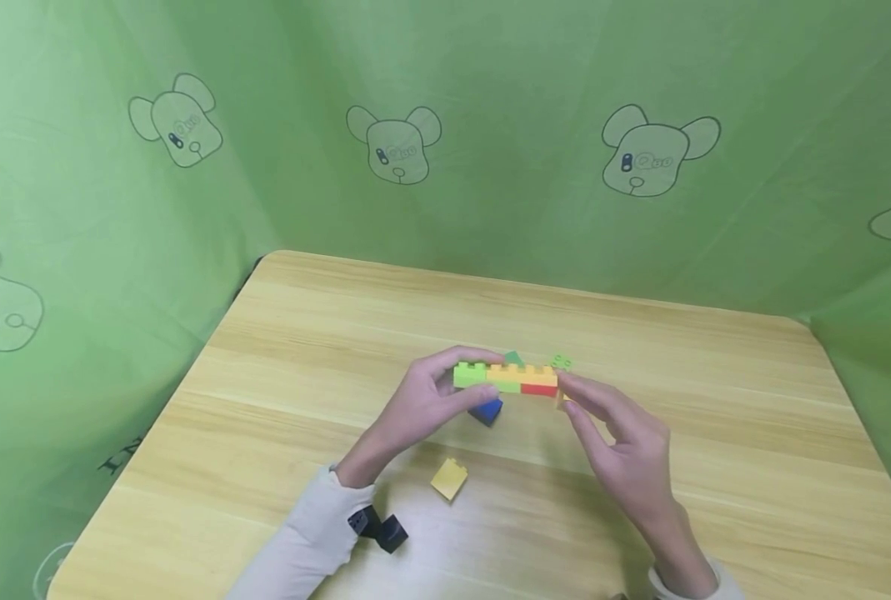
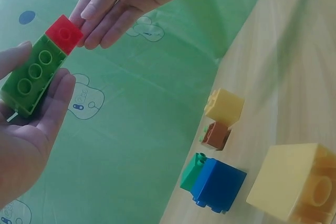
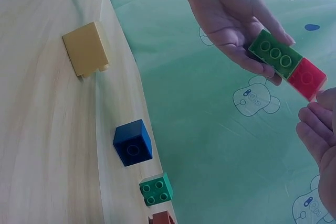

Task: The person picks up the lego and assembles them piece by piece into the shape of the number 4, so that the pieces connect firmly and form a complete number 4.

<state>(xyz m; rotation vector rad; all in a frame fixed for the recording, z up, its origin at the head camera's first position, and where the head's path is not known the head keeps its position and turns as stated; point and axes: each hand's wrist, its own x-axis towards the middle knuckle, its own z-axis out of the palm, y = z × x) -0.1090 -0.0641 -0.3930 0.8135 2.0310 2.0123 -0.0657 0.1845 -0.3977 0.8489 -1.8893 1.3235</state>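
Observation:
My left hand (image 1: pixel 426 400) grips a joined row of toy bricks (image 1: pixel 503 377) above the table, its thumb on the near side and fingers behind. Light green and orange bricks form the top layer, with light green and red below. In the left wrist view, the green brick (image 2: pixel 35 72) and red brick (image 2: pixel 65 31) show their hollow undersides. At the red end, the fingertips of my right hand (image 1: pixel 628 450) touch the row, the fingers mostly extended. A yellow brick (image 1: pixel 563 398) partly shows between the right thumb and index finger, apparently on the table behind them.
On the wooden table (image 1: pixel 302 333) lie a nearer yellow brick (image 1: pixel 449 479), a blue brick (image 1: pixel 486 412), a green brick (image 3: pixel 156 189) and a brown brick (image 2: pixel 215 136) with light green studs. Green printed cloth (image 1: pixel 490 217) hangs behind and beside the table.

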